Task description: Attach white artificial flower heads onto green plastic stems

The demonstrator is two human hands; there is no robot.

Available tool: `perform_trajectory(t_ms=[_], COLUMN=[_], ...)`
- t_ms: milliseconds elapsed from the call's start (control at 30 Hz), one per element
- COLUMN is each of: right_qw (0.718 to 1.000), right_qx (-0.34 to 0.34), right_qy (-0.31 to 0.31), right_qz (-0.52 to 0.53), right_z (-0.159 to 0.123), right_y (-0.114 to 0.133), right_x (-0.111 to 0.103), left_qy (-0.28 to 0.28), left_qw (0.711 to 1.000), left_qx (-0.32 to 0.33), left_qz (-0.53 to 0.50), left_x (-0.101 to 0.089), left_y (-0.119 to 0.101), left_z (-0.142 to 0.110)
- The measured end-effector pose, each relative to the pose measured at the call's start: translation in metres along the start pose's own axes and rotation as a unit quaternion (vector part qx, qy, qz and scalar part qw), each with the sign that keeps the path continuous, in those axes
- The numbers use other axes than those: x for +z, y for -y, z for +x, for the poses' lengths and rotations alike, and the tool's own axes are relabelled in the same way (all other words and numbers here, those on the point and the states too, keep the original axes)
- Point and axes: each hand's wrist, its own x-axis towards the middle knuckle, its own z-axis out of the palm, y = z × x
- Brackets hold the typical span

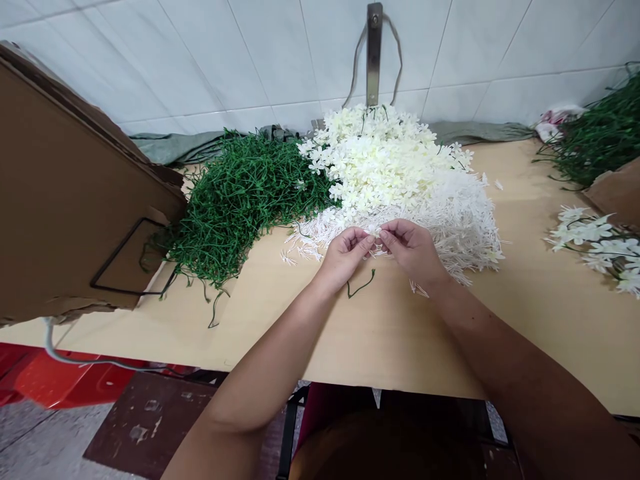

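My left hand (349, 251) and my right hand (409, 245) meet at the front edge of a heap of white plastic pieces (460, 213). Thumbs and fingertips of both pinch one small white artificial flower (374, 232), mostly covered by the fingers. Just below the hands, a single green plastic stem (361, 285) lies bent on the table. Behind them rises a pile of cream-white artificial flowers (383, 157). To the left of that spreads a tangled pile of green plastic stems (250, 193).
A large cardboard box (65, 193) stands at the left with a black wire frame (133, 257) by it. On the right are more white flowers (600, 243), a brown cardboard piece (620, 193) and more green stems (600, 137). A metal bracket (374, 57) is against the tiled wall.
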Motion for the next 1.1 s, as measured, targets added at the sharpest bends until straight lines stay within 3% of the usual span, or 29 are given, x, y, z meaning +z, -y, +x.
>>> perform_trajectory(t_ms=[167,400,467,500,533,600,633,667,700,733,767,833,933,967,1033,1100], right_qw=[0.999,0.997,0.992,0.980,0.951,0.829,0.771,0.725,0.697,0.687,0.697,0.755,0.885,0.917,0.948,0.948], right_qx=[0.016,0.049,0.056,0.063,0.076,0.110,0.122,0.132,0.141,0.147,0.149,0.136,0.090,0.078,0.061,0.043], right_qy=[0.014,0.012,0.088,0.171,0.288,0.542,0.621,0.672,0.700,0.708,0.699,0.640,0.454,0.381,0.263,0.198], right_qz=[0.025,0.065,0.073,0.079,0.083,0.079,0.074,0.072,0.070,0.067,0.063,0.039,-0.044,-0.085,-0.167,-0.247], right_z=[0.000,0.003,0.002,0.001,-0.001,-0.005,-0.008,-0.010,-0.012,-0.012,-0.013,-0.011,-0.007,-0.006,-0.005,-0.003], right_y=[0.004,0.005,0.015,0.022,0.030,0.046,0.053,0.058,0.060,0.061,0.060,0.053,0.039,0.035,0.028,0.022], right_x=[0.002,-0.004,-0.013,-0.019,-0.024,-0.032,-0.034,-0.035,-0.035,-0.034,-0.033,-0.028,-0.021,-0.019,-0.013,-0.008], left_qy=[-0.030,-0.025,-0.034,-0.040,-0.048,-0.068,-0.082,-0.100,-0.122,-0.149,-0.180,-0.223,-0.269,-0.279,-0.287,-0.285], left_qw=[1.000,0.999,0.999,0.999,0.998,0.996,0.995,0.992,0.987,0.981,0.973,0.955,0.912,0.893,0.854,0.821], left_qx=[0.008,0.006,0.007,0.011,0.016,0.029,0.036,0.044,0.053,0.064,0.075,0.089,0.091,0.085,0.062,0.035], left_qz=[0.007,0.019,0.021,0.023,0.025,0.040,0.052,0.068,0.087,0.106,0.125,0.173,0.295,0.343,0.430,0.494], left_x=[-0.001,-0.004,-0.006,-0.008,-0.010,-0.015,-0.019,-0.023,-0.028,-0.034,-0.040,-0.053,-0.072,-0.076,-0.082,-0.083], left_y=[0.000,0.001,0.000,-0.001,-0.002,-0.003,-0.003,-0.003,-0.001,0.000,0.002,0.007,0.013,0.014,0.015,0.014], left_z=[0.000,0.002,0.003,0.003,0.004,0.007,0.009,0.012,0.015,0.018,0.022,0.028,0.035,0.036,0.037,0.036])
